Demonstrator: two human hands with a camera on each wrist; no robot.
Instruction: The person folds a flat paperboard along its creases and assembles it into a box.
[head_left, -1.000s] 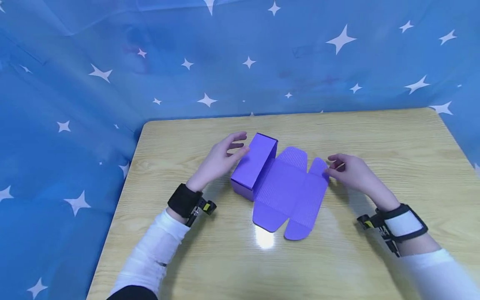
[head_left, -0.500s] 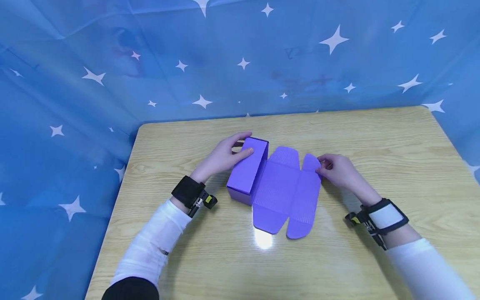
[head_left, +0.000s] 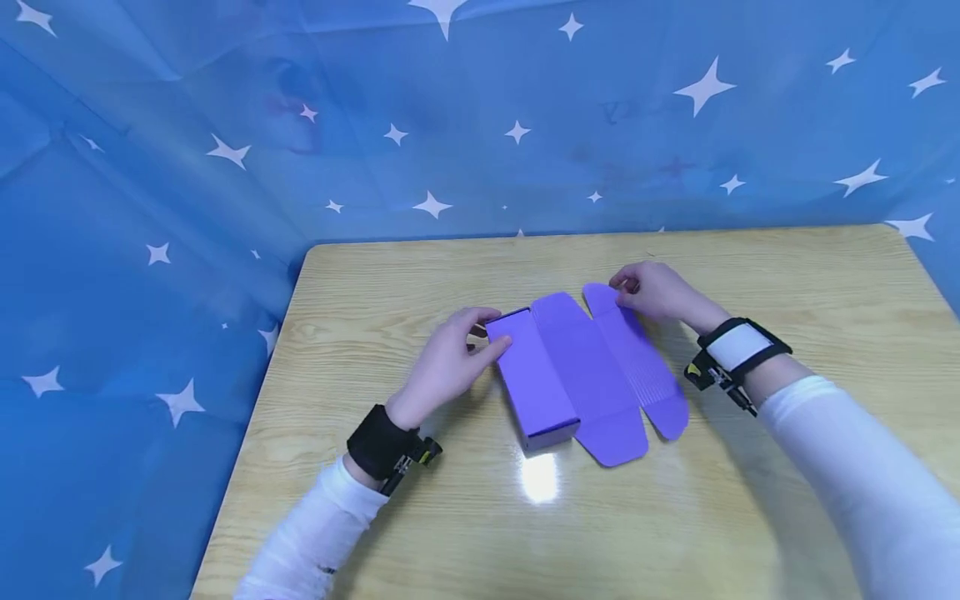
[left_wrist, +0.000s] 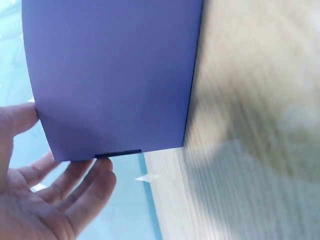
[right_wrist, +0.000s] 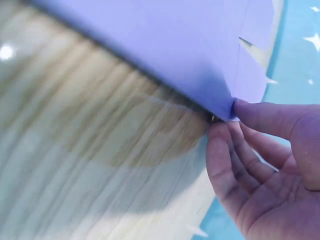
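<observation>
A purple cardboard box [head_left: 532, 379] stands on the table, its lid [head_left: 592, 358] spread out to the right with rounded flaps at both ends. My left hand [head_left: 450, 358] grips the body's far left corner, thumb on the upper face. In the left wrist view the fingers [left_wrist: 97, 192] curl against the box's end edge, by a dark slot. At the lid's far right corner, my right hand [head_left: 652, 292] pinches the cardboard. The right wrist view has the thumb [right_wrist: 270, 117] over the lid's corner, with fingers beneath. The box's inside is hidden.
The wooden table [head_left: 390, 283] extends around the box, with its back edge along a blue curtain [head_left: 480, 158] printed with white stars. Each wrist wears a black strap [head_left: 378, 442] with a small camera. A bright reflection shows on the tabletop near the box.
The box has turned counterclockwise, its near end swinging right. My right hand has moved toward the back with the lid's corner. The left hand has closed on the body and come nearer.
</observation>
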